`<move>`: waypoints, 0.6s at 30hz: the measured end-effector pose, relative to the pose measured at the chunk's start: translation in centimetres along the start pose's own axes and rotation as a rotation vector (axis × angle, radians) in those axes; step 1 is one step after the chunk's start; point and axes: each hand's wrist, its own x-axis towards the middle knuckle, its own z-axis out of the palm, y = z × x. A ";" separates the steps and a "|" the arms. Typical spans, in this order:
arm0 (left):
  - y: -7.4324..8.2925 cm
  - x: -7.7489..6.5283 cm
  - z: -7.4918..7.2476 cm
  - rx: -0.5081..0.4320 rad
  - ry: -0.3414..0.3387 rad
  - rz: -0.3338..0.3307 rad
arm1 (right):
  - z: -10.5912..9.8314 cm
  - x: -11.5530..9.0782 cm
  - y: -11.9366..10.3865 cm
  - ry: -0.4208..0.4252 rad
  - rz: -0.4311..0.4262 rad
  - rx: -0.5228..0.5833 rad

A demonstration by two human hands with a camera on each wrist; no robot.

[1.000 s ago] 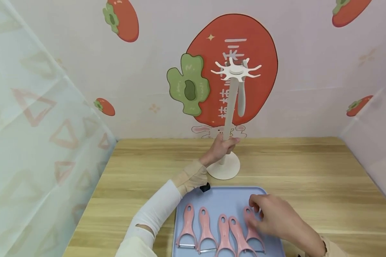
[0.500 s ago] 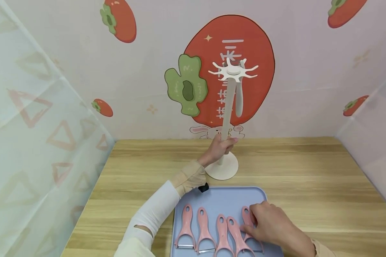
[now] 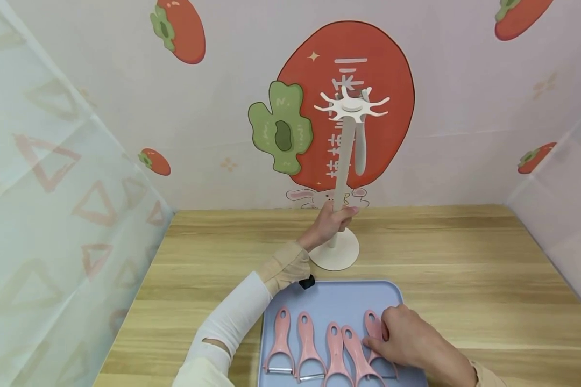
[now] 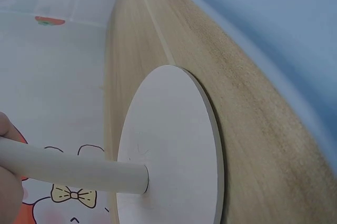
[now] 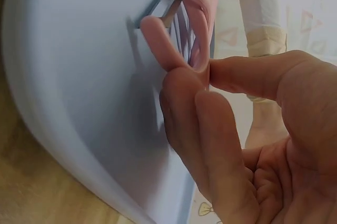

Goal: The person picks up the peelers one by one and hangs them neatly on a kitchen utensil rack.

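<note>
My left hand [image 3: 328, 221] grips the pole of a white utensil stand [image 3: 344, 161] with a round base and a ring of hooks on top. One grey-white handled utensil [image 3: 361, 150] hangs from a rear hook; its working end is hidden. In the left wrist view the stand's base [image 4: 168, 134] sits flat on the table. Several pink peelers [image 3: 306, 338] lie side by side in a blue tray [image 3: 348, 293]. My right hand [image 3: 409, 338] is at the rightmost peeler [image 3: 372, 325]. In the right wrist view, thumb and fingers pinch this peeler [image 5: 160, 45] near its blade frame.
The tray stands on a wood-grain table [image 3: 465, 269], in front of the stand's base. A small black object [image 3: 307, 282] shows at the tray's far left edge, by my left wrist. Behind the table rises a wall covering [image 3: 465, 134] with persimmon prints.
My right hand has come down onto the rightmost peeler and now pinches it. My left hand keeps its hold on the stand. The head view shifted slightly.
</note>
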 end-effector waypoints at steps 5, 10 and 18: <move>-0.1 0.1 0.1 -0.012 -0.006 0.008 | 0.1 0.1 0.4 -0.011 0.006 0.039; 0.0 0.2 0.1 -0.022 0.000 0.009 | 0.1 0.3 0.4 0.005 0.043 0.021; 0.1 0.1 0.2 0.004 0.001 0.007 | 0.0 0.5 0.2 0.033 0.090 -0.021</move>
